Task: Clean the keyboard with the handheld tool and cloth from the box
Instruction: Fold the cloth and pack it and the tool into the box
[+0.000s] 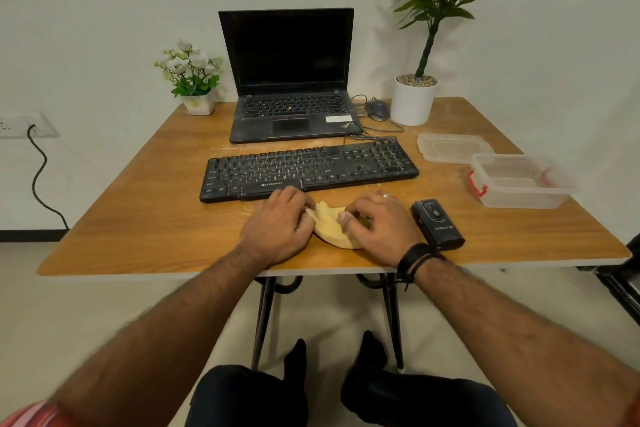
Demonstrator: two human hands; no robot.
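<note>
A yellow cloth [330, 226] lies bunched on the wooden table [138, 218] near its front edge. My left hand [277, 229] grips its left side and my right hand [381, 224] grips its right side, fingers curled into the fabric. Just behind the hands lies the black keyboard [308, 168], dusty, with its cable running back. A black handheld tool [437, 224] lies flat on the table just right of my right hand. The clear plastic box [519, 180] with red clips stands open at the right, its lid [450, 146] lying behind it.
An open black laptop [289, 80] stands behind the keyboard. A wired mouse [376, 110] and a white potted plant [414, 100] are at the back right. A small flower pot [194, 83] is at the back left. A wall socket with a black cord [38, 170] is at left.
</note>
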